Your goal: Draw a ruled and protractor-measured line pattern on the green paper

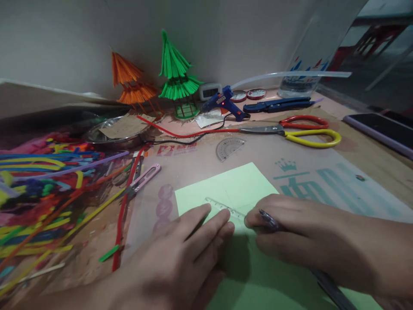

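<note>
Pale green paper (226,183) lies on the work surface, with faint lines drawn on it. A short clear ruler (222,204) rests on it at a slant. My left hand (180,254) lies over the ruler's near side, fingers stretched out, their tips pressing at its edge. My right hand (300,232) is closed round a dark pen (270,221), whose shiny end sticks out between thumb and forefinger. Its fingertips touch the ruler's right end. A dark, blurred length shows below that hand; I cannot tell whether it belongs to the pen.
Coloured pipe cleaners (38,189) and pink thread snips (145,176) lie left. Behind are a protractor (229,148), scissors (280,129), a glue gun (226,101), pliers (277,104), a metal bowl (97,135), and orange (135,86) and green (177,73) pavilion models. A phone (380,131) lies right.
</note>
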`<state>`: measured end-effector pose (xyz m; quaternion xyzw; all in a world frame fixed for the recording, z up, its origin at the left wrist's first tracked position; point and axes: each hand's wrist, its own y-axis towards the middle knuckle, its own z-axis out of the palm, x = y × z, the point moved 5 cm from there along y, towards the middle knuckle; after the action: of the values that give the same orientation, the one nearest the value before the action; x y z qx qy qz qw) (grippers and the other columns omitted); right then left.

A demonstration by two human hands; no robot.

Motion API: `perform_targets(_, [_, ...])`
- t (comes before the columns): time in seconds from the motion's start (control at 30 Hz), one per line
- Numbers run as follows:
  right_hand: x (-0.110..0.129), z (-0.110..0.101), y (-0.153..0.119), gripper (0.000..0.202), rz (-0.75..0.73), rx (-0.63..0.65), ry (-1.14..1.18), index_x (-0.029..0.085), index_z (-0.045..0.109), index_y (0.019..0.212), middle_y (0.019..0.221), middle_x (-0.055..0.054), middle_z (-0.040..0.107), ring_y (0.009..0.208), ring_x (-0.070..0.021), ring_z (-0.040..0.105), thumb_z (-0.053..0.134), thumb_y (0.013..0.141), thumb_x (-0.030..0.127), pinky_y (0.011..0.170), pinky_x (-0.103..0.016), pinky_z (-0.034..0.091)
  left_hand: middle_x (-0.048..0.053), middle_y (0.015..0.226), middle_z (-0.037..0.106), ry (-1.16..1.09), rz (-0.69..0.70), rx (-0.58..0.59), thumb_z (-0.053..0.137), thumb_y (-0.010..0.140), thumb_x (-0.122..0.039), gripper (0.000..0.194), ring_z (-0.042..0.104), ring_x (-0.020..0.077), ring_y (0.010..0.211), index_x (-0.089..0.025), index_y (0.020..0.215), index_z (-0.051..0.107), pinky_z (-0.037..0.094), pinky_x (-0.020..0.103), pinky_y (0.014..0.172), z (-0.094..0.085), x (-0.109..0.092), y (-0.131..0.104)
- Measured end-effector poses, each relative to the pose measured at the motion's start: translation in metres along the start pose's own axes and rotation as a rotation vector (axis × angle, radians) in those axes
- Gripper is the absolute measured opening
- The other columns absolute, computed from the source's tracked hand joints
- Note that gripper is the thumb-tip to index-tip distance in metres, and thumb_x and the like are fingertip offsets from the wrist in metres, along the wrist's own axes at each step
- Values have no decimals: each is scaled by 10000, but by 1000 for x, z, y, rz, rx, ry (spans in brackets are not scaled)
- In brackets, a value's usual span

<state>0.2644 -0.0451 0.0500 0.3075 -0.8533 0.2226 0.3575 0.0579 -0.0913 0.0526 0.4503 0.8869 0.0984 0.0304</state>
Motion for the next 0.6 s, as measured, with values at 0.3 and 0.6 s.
perform_targets(0.3, [3, 3, 3, 330, 33, 119, 7, 208, 613, 860, 883, -10, 665, 826, -174, 604, 549, 1048, 472, 719, -277, 428, -34, 1461, 691, 62, -14, -67, 353, 1133, -296, 432, 607, 212, 1329, -203, 1342, 719, 537, 295, 1084, -8, -4, 3])
perform_targets(0.6, [2, 4, 2, 333, 76, 107, -18, 203, 592, 841, 817, 10, 633, 738, -148, 577, 573, 1025, 481, 645, -267, 380, -58, 1439, 704, -22, -76, -133, 355, 1150, -331, 428, 589, 177, 1346, -216, 1303, 738, 476, 246, 1151, -2, -2, 3])
